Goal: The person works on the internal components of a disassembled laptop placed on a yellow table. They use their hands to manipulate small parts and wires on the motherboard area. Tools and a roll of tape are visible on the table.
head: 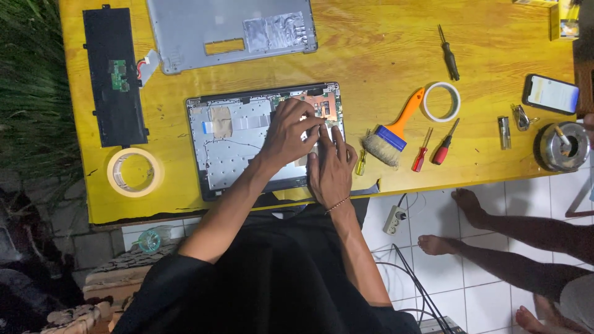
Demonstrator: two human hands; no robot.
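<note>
**Both hands at work inside an opened laptop on a yellow table**

The opened laptop chassis (pixel 247 148) lies near the middle of the yellow table (pixel 383 43), close to its near edge, its inner metal plate and a copper-coloured patch at the far right corner showing. The left hand (pixel 289 133) rests on the right half of the chassis, fingers bent and pressing down on a part inside; whether it pinches anything I cannot tell. The right hand (pixel 331 167) lies flat just beside it, fingers stretched toward the same spot, grasping nothing visible. The two hands touch.

To the right, just beside the chassis, are a small yellow-handled screwdriver (pixel 361 162) and a brush with an orange handle (pixel 396 130); further right lie two red screwdrivers (pixel 433 148), a roll of white tape (pixel 442 102), a black screwdriver (pixel 449 54), a phone (pixel 550 94) and a round metal ashtray (pixel 562 146). On the far side sits the grey bottom cover (pixel 229 31); at far left a black battery pack (pixel 114 74), and nearer, a roll of masking tape (pixel 135 172).

Open tabletop lies between the chassis and the cover, and left of the chassis. The near edge runs right under the wrists. Beyond the right corner, another person's bare feet (pixel 458 216) rest on the white tiled floor by a power strip (pixel 393 219).
</note>
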